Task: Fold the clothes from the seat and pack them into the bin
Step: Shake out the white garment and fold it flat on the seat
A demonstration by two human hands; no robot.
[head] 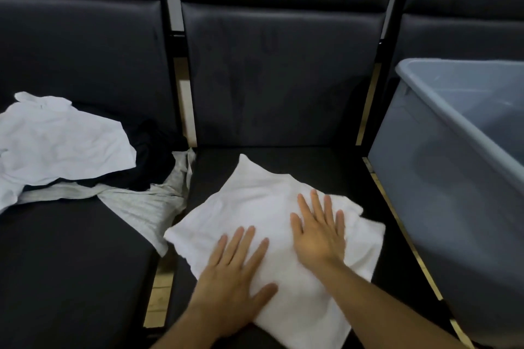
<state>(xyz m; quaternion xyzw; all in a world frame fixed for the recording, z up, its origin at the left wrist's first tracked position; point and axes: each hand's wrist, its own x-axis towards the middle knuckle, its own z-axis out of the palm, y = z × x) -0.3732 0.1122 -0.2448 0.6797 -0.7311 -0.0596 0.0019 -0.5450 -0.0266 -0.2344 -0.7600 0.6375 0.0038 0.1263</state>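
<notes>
Dark padded seats (272,79) are filling the frame from edge to edge, their backs rising across the top and bright metal strips showing in the gaps between them. Low in the centre, a white garment (263,212) is lying folded into a rough square on the middle seat cushion. Both hands are pressing down on it with fingers straight and spread, gripping nothing: the left hand (235,272) is resting on its lower left part, the right hand (317,232) is lying flat just right of its middle. At the right edge of the frame a grey plastic bin (442,178) is standing on the next seat, near the garment but apart from it; how much it already holds is hidden by its wall. At the left of the frame the unfolded pile is waiting: a pale crumpled shirt (62,144) lying over a dark garment (153,156), with a light patterned cloth (141,207) trailing toward the centre.

The white piece is looking light, soft and limp, so it will probably sag and unfold if lifted by one corner. Sliding flat hands under two opposite edges, or pinching both layers along the folded sides, seems the safer hold for carrying it to the bin.
</notes>
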